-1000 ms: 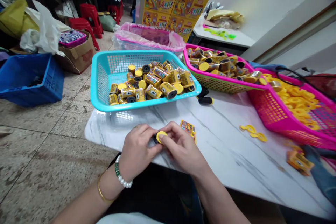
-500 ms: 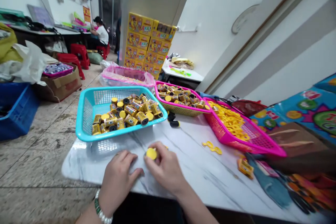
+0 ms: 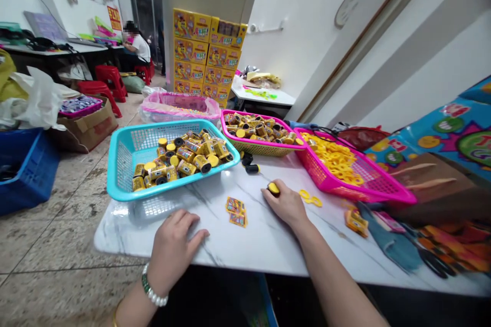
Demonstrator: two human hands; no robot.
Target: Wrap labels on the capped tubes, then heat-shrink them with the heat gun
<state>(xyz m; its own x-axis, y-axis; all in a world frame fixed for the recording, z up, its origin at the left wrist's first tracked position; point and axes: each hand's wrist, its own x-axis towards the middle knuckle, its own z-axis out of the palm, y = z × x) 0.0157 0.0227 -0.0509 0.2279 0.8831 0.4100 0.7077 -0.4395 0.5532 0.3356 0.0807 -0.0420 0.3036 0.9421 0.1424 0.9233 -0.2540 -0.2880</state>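
My right hand (image 3: 287,205) is closed on a small black canister with a yellow cap (image 3: 273,188), held at the fingertips just over the marble-patterned table (image 3: 264,245). Fingers relaxed and apart, my left hand (image 3: 177,237) rests near the table's front edge and holds nothing. Between the hands lie a few small yellow printed labels (image 3: 237,211). Right of my right hand is a yellow chain-like plastic piece (image 3: 310,198). Loose black canisters (image 3: 252,168) lie farther back. A turquoise basket (image 3: 121,161) holds many canisters wrapped in yellow labels (image 3: 186,167).
Behind stands a pink basket (image 3: 245,147) of labelled canisters; a second pink basket (image 3: 378,184) holds yellow plastic pieces. At right lie a small yellow packet (image 3: 356,222) and scissors (image 3: 435,261). Yellow boxes (image 3: 207,56) are stacked beyond. A seated person (image 3: 138,48) works far off.
My right hand has moved right and forward with the yellow-capped canister, and the labels now show on the table. My left hand stays nearly in place. The camera view has shifted slightly.
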